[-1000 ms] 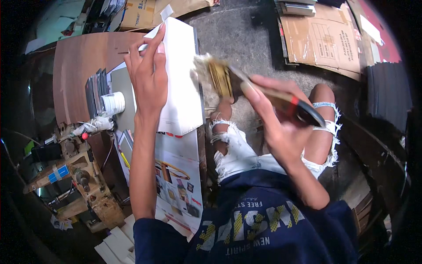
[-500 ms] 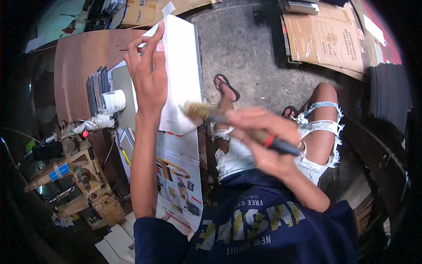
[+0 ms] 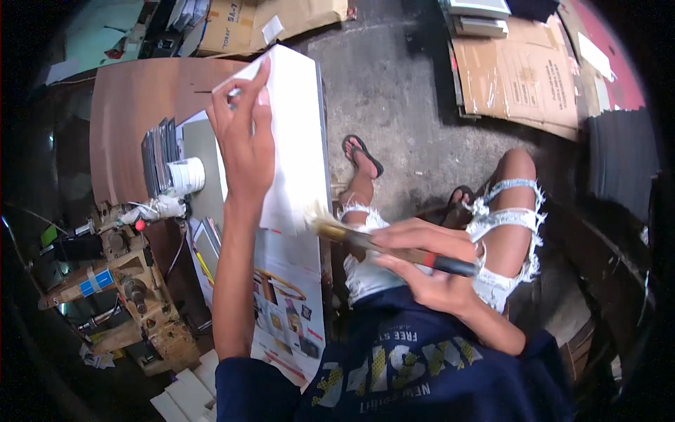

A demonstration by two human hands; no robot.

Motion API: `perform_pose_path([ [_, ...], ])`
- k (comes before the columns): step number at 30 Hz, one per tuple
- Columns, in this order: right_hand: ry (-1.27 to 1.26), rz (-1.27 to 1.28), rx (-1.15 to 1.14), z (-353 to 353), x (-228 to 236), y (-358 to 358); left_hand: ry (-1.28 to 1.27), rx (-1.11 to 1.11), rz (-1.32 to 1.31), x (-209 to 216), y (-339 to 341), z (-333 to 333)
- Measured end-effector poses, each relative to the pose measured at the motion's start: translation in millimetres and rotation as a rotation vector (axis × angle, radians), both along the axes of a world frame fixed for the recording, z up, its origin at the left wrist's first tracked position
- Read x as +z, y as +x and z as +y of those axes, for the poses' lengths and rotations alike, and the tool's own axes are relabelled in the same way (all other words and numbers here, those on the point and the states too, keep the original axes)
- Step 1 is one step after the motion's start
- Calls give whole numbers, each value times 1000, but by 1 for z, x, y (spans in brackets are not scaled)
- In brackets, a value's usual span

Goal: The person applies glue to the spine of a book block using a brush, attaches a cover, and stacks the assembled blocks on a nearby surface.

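My right hand [image 3: 443, 264] grips a flat brush [image 3: 336, 231] by its wooden handle, which has a red band and a black end. Its pale, slightly blurred bristles are at the lower right corner of a white sheet [image 3: 299, 141]; whether they touch it I cannot tell. Along the sheet's upper left edge, my left hand [image 3: 246, 137] pinches the paper between bent fingers and thumb, the index finger pointing away from me. Beneath lies a printed sheet [image 3: 285, 246] with coloured pictures, its lower part showing near my body.
A white round tub [image 3: 186, 176] stands beside upright dark-covered books [image 3: 159, 156] on the brown wooden table [image 3: 119, 126]. At left is a metal-and-wood machine [image 3: 133, 288]. Flattened cardboard [image 3: 517, 84] lies at far right, near a dark stack [image 3: 622, 151].
The brush has swung down and slightly right, its bristles now nearer the sheet's lower right corner. My left hand still holds the sheet's edge. The whole view has shifted slightly.
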State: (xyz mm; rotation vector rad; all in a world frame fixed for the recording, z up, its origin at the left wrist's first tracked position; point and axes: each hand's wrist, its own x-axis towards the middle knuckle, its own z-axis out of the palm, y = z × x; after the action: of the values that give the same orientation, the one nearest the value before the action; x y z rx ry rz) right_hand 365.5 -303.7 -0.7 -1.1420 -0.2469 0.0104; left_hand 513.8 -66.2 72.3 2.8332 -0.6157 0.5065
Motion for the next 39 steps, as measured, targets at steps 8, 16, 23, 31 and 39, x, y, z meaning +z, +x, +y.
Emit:
perform_pose_path([
  [8,-65,-47,-399,30,-9,97,-41,41,85,4,3,-10],
  [16,34,226,-425,14,14,104,-66,103,112,4,-3,-6],
  [23,27,204,-340,14,12,86,-68,131,118,2,-2,-4],
  [31,-31,75,-144,-2,-5,100,-51,128,121,2,-1,-3],
  [39,170,-125,48,-25,-53,222,-43,126,129,6,1,-12],
])
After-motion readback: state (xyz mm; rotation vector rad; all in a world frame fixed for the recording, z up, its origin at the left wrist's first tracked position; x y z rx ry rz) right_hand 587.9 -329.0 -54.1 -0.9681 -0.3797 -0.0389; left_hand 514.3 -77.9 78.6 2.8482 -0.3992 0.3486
